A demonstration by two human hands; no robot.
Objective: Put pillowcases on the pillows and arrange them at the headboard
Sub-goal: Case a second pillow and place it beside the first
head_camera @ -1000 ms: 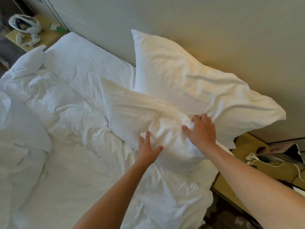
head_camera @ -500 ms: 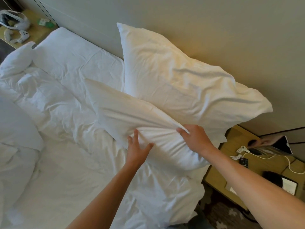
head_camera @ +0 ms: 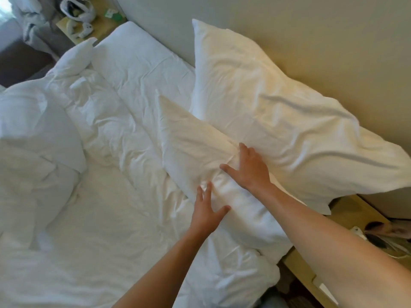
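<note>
Both my hands lie flat, fingers spread, gripping nothing: left hand (head_camera: 205,211) and right hand (head_camera: 250,168) press the front pillow (head_camera: 191,138) down to seat it. It leans against the back pillow (head_camera: 278,112), propped at the headboard (head_camera: 311,41).

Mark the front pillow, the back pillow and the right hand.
front pillow (head_camera: 189,138): head view, bare upper face left of the hands.
back pillow (head_camera: 278,112): head view, middle of its front face, leaning on the wall.
right hand (head_camera: 251,167): head view, back of the hand.
</note>
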